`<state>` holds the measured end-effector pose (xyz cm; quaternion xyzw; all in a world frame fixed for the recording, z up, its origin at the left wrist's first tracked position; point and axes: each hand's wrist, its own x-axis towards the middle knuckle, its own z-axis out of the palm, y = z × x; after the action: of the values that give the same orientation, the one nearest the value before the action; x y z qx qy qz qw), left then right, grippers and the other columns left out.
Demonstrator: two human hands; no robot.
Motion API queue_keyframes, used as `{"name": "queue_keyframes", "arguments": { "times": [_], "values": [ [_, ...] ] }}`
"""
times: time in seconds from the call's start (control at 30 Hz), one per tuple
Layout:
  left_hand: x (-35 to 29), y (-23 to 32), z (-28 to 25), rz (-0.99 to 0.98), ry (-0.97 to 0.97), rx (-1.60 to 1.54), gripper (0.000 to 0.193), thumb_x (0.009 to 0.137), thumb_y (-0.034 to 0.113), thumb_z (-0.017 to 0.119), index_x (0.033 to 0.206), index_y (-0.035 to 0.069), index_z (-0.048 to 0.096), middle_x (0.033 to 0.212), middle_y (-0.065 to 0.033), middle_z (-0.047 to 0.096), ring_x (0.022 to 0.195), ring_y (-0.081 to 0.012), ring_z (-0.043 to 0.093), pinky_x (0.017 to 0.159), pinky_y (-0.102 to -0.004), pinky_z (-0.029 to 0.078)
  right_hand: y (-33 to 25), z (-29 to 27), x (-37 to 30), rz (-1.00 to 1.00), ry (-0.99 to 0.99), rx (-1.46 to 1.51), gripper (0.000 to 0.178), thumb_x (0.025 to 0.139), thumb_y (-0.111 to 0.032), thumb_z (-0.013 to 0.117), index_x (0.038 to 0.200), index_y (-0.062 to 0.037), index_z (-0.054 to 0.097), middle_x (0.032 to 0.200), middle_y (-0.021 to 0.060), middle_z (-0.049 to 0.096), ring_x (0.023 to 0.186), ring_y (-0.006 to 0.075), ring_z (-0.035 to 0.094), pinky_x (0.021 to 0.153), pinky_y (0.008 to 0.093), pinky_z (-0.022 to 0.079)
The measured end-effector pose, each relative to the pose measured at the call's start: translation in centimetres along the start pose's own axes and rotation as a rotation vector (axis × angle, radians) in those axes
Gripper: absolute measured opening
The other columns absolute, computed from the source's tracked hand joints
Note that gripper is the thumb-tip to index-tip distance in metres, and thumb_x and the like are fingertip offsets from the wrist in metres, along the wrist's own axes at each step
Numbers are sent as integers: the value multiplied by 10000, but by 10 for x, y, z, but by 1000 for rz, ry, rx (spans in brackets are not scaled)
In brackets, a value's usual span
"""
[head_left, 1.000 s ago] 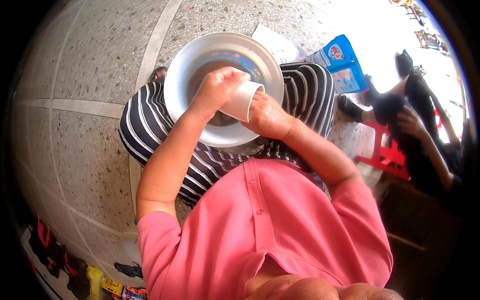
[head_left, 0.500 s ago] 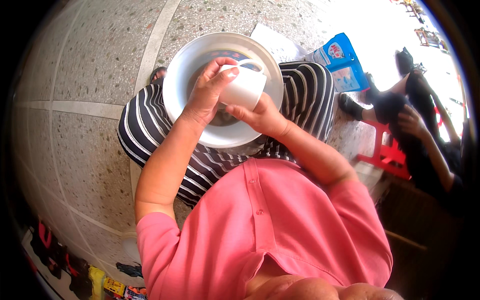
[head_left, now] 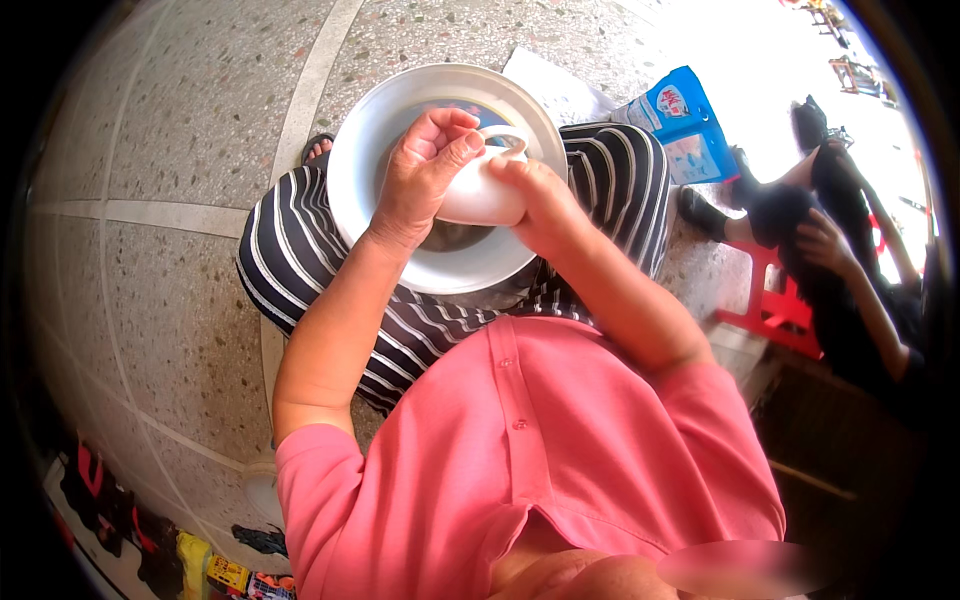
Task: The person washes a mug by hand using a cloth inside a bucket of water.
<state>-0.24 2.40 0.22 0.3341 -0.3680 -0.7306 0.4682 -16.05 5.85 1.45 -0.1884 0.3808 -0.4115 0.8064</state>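
Observation:
Over the white basin on my lap, both hands are on a white mug. The mug is tilted, with its looped handle toward the far side. My left hand grips the mug's left side, its thumb by the handle and its fingers curled. Around the right side wraps my right hand, thumb near the base of the handle. My palms hide part of the mug. Below it the basin holds murky liquid, and a coloured pattern shows on its far inner side.
A blue pouch stands on the speckled floor beyond my right knee, near a white sheet. To the right, a person in dark clothes sits by a red plastic stool. Colourful packages lie at lower left.
The mug has tilted and turned in my hands. My right hand has moved up from beneath it to its right side, thumb near the handle. My left hand has stayed nearly in place.

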Motion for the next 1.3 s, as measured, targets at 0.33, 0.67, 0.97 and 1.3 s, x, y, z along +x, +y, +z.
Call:
{"name": "queue_keyframes", "arguments": {
  "times": [0.33,0.67,0.97,1.3],
  "values": [
    [-1,-4,-2,14,47,346,147,855,193,652,873,53,611,902,33,551,846,-36,494,759,-204,404,12,-4,-2,-150,26,-305,252,870,-161,509,1022,24,591,976,59,615,912,113,575,799,261,449],
    [4,-8,0,172,76,170,84,864,11,491,840,21,571,939,-4,570,846,-76,535,807,-235,425,7,5,-5,-251,38,-573,269,892,-197,458,984,11,603,883,46,598,811,88,538,723,234,433],
    [0,-10,2,655,126,838,120,712,-68,552,774,35,552,827,-108,596,771,-272,605,683,-331,493,10,-11,11,-241,68,-410,272,909,-242,461,795,-29,587,664,-19,486,608,75,413,550,239,339],
    [-6,0,6,914,-86,1061,174,679,-38,591,805,70,538,920,-86,584,876,-291,608,783,-343,467,8,3,16,19,28,225,245,891,-192,472,1026,0,541,1021,121,558,944,210,585,800,380,498]
  ]
}}
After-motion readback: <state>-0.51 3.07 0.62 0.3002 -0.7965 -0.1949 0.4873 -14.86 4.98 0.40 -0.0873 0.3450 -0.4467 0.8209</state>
